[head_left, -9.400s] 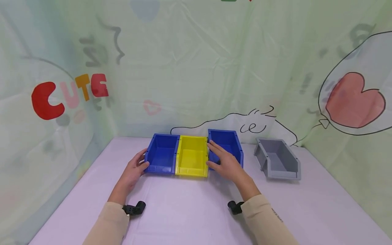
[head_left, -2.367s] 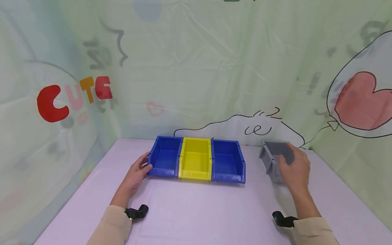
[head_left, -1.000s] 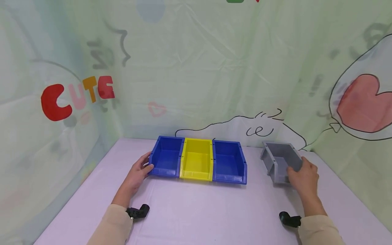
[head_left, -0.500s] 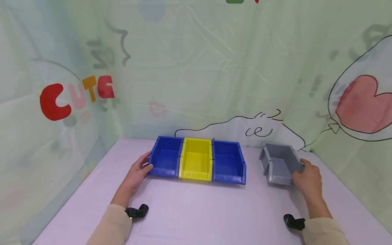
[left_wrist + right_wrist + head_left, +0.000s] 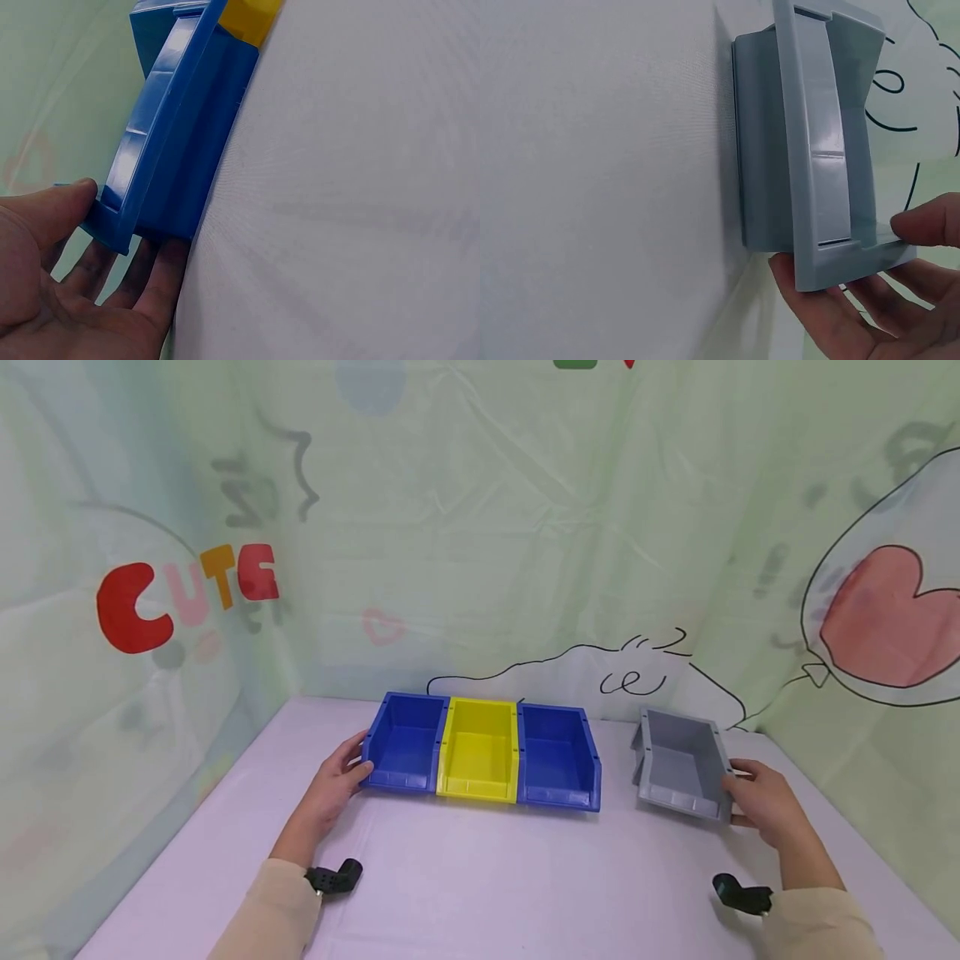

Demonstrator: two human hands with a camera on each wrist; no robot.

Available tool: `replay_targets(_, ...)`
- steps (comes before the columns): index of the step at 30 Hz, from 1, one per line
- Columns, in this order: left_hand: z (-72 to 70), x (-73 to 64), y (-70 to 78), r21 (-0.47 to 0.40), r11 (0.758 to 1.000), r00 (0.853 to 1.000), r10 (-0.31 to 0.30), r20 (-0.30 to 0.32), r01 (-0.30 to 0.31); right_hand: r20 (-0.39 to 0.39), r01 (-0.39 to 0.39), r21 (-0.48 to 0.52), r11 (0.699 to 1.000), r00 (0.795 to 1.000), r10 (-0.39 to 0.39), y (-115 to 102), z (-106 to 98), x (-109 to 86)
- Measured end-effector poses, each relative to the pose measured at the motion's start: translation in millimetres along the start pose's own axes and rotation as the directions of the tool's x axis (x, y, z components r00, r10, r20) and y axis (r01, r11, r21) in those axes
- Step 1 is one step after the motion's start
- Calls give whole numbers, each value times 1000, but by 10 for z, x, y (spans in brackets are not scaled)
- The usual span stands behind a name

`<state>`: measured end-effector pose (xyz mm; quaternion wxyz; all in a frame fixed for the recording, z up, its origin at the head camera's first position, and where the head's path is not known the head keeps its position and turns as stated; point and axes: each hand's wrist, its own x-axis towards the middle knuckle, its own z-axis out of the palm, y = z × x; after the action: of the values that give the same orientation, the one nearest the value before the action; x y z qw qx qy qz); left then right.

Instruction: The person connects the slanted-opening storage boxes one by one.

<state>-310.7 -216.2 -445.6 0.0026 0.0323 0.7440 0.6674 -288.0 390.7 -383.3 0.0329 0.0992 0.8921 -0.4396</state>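
Note:
Three storage bins stand side by side: a blue bin [image 5: 405,747] on the left, a yellow bin [image 5: 480,756] in the middle and another blue bin [image 5: 558,756] on the right. My left hand [image 5: 330,789] holds the left blue bin by its outer side, its thumb on the rim [image 5: 112,232] and the fingers against the wall below. Apart from the row, to the right, is a grey bin [image 5: 682,768], turned slightly. My right hand [image 5: 768,802] grips its right side near the front, thumb over the rim [image 5: 840,262] and fingers underneath it.
The bins are on a table with a pale cloth [image 5: 495,877]. A printed curtain [image 5: 465,543] closes off the back and both sides. A gap of tabletop separates the right blue bin from the grey bin.
The right blue bin, earlier set back, now lines up with the yellow one. My right hand has gone to the grey bin's right side, and that bin has turned and shifted slightly left.

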Motion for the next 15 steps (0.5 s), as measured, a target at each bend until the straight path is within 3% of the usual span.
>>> replay_targets(5,3,-10,-7,9,1000,1000,-11,-3,11,45,-34,74,997,999,31,39,1,18)
replay_targets(15,9,-10,21,9,1000,1000,-7,-6,7,42,-72,163,984,997,66,78,-4,24)
